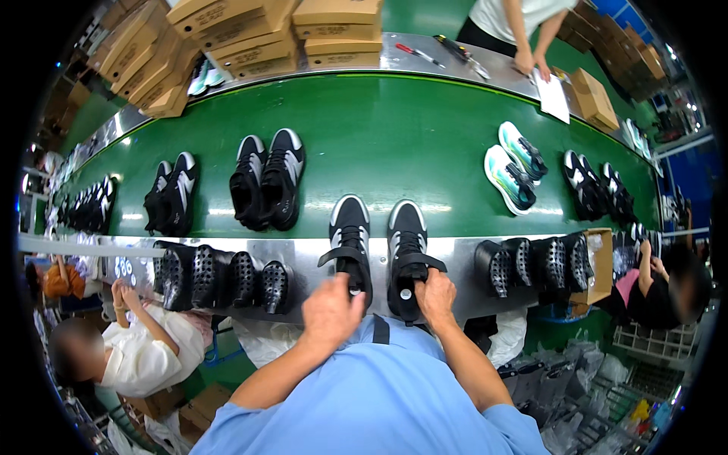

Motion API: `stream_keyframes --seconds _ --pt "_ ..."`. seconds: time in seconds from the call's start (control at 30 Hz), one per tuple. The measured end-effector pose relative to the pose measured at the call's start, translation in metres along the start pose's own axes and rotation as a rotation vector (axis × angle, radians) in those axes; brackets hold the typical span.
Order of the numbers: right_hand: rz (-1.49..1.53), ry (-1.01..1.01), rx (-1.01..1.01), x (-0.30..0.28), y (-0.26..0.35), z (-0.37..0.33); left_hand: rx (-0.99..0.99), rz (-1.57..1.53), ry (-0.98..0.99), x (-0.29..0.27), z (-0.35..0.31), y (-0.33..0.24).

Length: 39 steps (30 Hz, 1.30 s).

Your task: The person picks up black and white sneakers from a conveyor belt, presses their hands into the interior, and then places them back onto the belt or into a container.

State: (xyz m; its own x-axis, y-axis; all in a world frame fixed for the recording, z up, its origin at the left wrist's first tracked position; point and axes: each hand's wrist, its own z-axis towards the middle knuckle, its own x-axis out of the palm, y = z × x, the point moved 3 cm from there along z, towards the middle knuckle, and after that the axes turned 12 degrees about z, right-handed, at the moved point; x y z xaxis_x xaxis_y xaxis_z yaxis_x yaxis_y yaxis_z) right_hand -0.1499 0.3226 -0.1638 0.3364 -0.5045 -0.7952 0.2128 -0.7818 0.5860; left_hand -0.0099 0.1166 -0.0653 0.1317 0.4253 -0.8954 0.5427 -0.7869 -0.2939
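Observation:
Two black sneakers with white-silver toe trim stand side by side at the metal edge in front of me, toes pointing away. Both have a loose strap sticking out across the tongue. My left hand (332, 309) is at the heel opening of the left sneaker (350, 227); motion blurs its fingers, so its grip is unclear. At the right sneaker (408, 231), my right hand (437, 296) has its fingers closed over the outer side of the heel opening, just below the strap (434, 262). A pale round spot shows inside each shoe.
Black shoe forms with round holes line the metal ledge at left (203, 277) and right (547, 262). On the green belt (394, 136) stand more black sneakers (267, 178) and a white-and-teal pair (512, 171). Shoe boxes (337, 30) are stacked beyond; a person (523, 30) handles paper opposite.

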Motion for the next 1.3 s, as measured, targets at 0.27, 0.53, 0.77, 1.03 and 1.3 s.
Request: stream_keyframes --seconds 0.27,0.53,0.77,1.03,1.3 --pt "-0.042 0.048 0.002 0.008 0.028 0.012 -0.046 -0.405 -0.016 0.073 0.042 0.026" --pt "0.151 0.294 0.113 -0.07 0.045 -0.026 -0.025 -0.297 -0.713 -0.074 -0.064 0.109" --pt "0.45 0.398 0.19 -0.056 0.095 -0.037 -0.701 0.025 -1.031 -0.121 -0.141 0.368" --pt "0.414 0.485 0.122 -0.025 0.135 -0.057 -0.838 0.122 -0.782 -0.072 -0.119 0.473" --pt "0.468 0.479 0.104 -0.027 0.172 -0.07 -0.819 0.014 -1.172 -0.153 -0.208 0.304"
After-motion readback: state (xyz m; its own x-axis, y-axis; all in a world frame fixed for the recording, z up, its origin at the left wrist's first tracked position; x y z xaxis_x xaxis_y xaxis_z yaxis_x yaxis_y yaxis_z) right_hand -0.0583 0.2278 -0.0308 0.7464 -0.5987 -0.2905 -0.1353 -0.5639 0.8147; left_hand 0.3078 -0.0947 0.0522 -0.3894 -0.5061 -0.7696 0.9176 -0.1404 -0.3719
